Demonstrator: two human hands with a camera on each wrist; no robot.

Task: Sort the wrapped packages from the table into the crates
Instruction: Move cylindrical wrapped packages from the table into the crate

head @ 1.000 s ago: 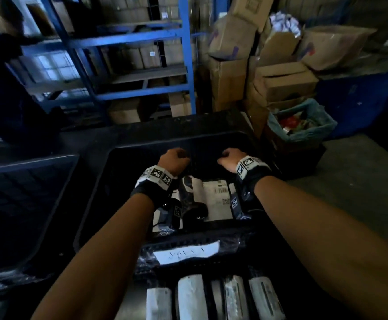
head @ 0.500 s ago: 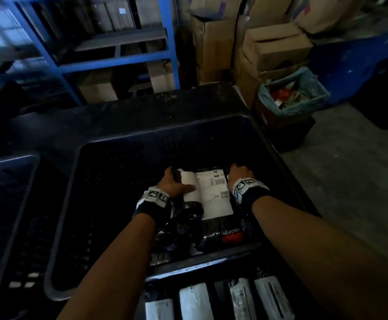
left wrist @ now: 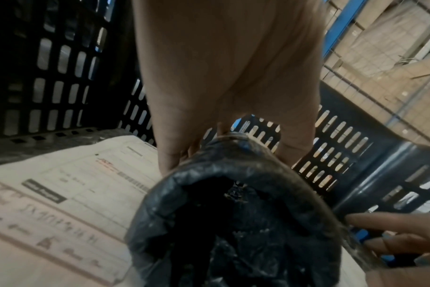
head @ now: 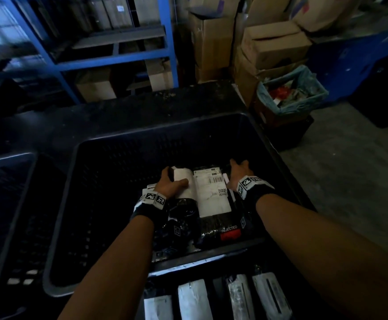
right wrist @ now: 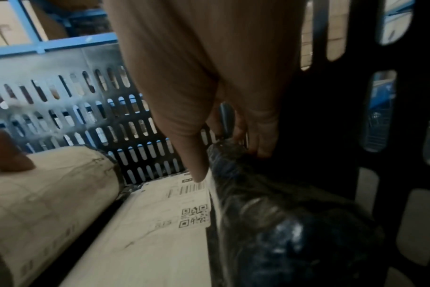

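Note:
Both hands are down inside the black slotted crate, at its near right part. My left hand grips the far end of a rolled black package with a white label, thumb on the label; the left wrist view shows the fingers over that package's end. My right hand curls over the far end of a black wrapped package at the bundle's right side, thumb touching the flat labelled package between them. That flat package carries a red REJECTED sticker.
A second dark crate stands to the left. Several more wrapped packages lie on the table below the crate's near rim. Behind are blue shelving, stacked cardboard boxes and a blue-lined bin at the right.
The hands have come down from near the crate's rim into the crate with the bundle of packages. Since half a second ago they have hardly moved.

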